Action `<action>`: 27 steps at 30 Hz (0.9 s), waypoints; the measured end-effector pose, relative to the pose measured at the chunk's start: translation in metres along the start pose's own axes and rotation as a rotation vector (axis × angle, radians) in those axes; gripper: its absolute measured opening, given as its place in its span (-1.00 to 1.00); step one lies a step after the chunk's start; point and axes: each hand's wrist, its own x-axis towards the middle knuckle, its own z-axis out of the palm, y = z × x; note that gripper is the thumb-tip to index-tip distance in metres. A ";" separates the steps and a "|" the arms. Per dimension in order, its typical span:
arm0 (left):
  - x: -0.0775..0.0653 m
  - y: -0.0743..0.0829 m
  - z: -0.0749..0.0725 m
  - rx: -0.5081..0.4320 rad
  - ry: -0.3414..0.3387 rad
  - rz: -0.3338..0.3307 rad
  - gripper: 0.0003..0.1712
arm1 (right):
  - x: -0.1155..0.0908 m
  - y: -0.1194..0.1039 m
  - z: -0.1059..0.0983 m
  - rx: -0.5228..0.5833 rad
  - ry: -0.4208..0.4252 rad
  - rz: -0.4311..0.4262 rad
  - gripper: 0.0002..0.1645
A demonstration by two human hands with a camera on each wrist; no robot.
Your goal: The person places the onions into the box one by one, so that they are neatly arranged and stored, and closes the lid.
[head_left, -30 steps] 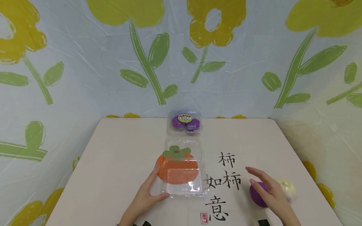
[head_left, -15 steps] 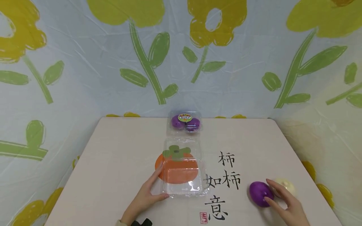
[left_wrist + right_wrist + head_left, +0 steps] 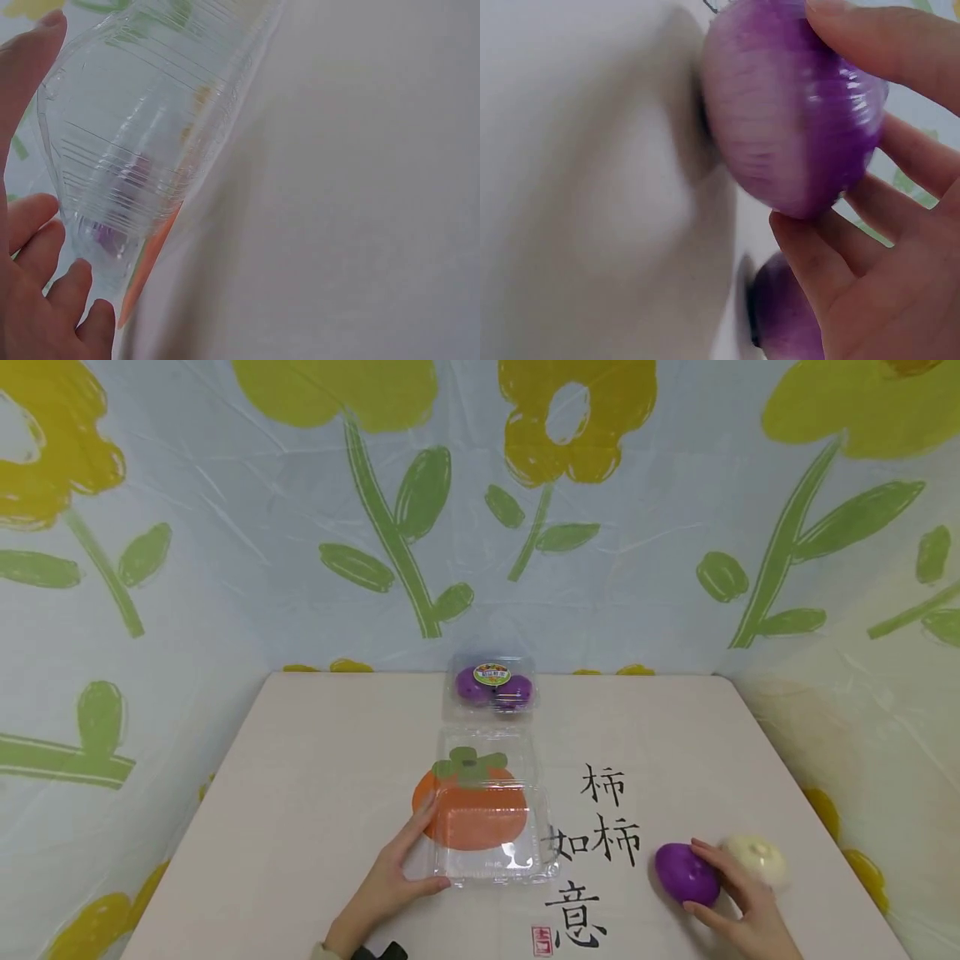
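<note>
A clear plastic clamshell box (image 3: 487, 860) lies unfolded in the middle of the table, its lid (image 3: 487, 747) toward the back. My left hand (image 3: 386, 877) rests against its near left corner, the thumb at the front rim and the fingers spread along the left side. At the right, my right hand (image 3: 742, 906) grips a glossy purple onion (image 3: 686, 874) between thumb and fingers. The right wrist view shows the onion's paler, streaked side (image 3: 757, 120). Just behind this hand sits a second onion (image 3: 757, 860), cream on top and purple lower down.
A closed clear box (image 3: 491, 697) with two purple onions and a round label stands at the back. A persimmon picture (image 3: 472, 827) and black brush characters (image 3: 577, 914) are printed on the tabletop (image 3: 315, 777). Floral cloth (image 3: 637, 568) hangs behind and at both sides.
My right hand has come down from above the purple onion, drawn right and closed around it. The onion has shifted slightly left. My left hand stays at the open box.
</note>
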 end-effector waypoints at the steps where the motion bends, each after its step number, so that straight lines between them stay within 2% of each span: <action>1: 0.000 -0.002 0.000 0.009 -0.001 0.001 0.14 | 0.000 0.001 0.001 0.004 -0.009 0.017 -0.01; 3: -0.002 -0.011 0.003 0.019 0.000 0.019 0.16 | -0.001 0.000 0.004 -0.001 -0.023 0.072 0.04; 5: -0.001 -0.013 0.003 0.030 -0.002 0.036 0.16 | -0.002 -0.001 0.006 -0.010 -0.032 0.137 0.07; 9: -0.002 -0.014 0.004 0.034 0.000 0.037 0.16 | 0.000 -0.003 0.010 -0.001 -0.034 0.191 0.09; 18: -0.002 -0.014 0.004 0.067 -0.003 0.026 0.16 | 0.008 -0.008 0.017 0.036 -0.026 0.156 0.10; 23: -0.003 -0.013 0.004 0.083 0.003 0.026 0.17 | 0.014 -0.012 0.022 0.041 -0.017 0.165 0.10; 27: -0.003 -0.013 0.005 0.086 -0.001 0.020 0.17 | 0.020 -0.014 0.027 0.075 -0.019 0.134 0.08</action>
